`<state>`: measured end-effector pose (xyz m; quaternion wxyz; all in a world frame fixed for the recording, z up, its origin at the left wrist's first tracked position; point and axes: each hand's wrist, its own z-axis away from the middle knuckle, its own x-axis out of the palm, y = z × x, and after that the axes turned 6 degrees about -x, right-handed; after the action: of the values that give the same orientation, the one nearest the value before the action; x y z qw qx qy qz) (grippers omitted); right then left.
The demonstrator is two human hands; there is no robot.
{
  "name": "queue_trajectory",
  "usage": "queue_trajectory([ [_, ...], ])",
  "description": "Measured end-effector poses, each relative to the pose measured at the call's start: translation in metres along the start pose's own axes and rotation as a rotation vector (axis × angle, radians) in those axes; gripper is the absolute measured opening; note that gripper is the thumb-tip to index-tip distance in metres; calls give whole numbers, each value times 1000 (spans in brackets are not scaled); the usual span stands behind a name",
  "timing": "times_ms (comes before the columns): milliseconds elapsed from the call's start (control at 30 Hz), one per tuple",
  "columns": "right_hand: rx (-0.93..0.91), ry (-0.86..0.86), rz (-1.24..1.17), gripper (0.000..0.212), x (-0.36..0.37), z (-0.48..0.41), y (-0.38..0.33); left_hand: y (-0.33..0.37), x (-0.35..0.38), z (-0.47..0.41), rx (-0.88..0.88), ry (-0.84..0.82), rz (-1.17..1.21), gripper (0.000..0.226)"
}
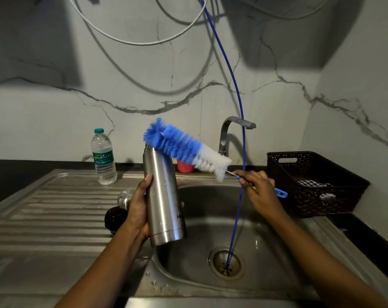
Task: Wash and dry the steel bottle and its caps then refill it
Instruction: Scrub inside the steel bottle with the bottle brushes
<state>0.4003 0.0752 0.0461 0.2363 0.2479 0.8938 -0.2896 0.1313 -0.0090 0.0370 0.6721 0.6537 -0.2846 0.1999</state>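
My left hand (137, 210) grips the open steel bottle (164, 196) upright over the left rim of the sink (210, 283). My right hand (258, 190) holds the blue handle of a bottle brush (184, 147). Its blue and white bristles hang slantwise just above and to the right of the bottle's mouth, outside the bottle. A steel cap (124, 199) and a black cap (115, 218) lie on the draining board behind my left hand, partly hidden by it.
A plastic water bottle (103, 157) stands at the back of the draining board (44, 218). A red cup (185, 167) sits behind the steel bottle. The tap (227, 134) rises behind the sink. A thin blue tube (239, 174) hangs into the drain. A dark basket (313, 183) with cloths stands right.
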Motion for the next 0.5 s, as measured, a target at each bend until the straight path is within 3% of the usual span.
queue_trajectory([
  [233, 67, 4, 24, 27, -11, 10, 24, 2, -7, -3, 33, 31, 49, 98],
  [500, -35, -3, 56, 25, 1, 0, 1, 0, -2, 0, 11, 20, 41, 104],
])
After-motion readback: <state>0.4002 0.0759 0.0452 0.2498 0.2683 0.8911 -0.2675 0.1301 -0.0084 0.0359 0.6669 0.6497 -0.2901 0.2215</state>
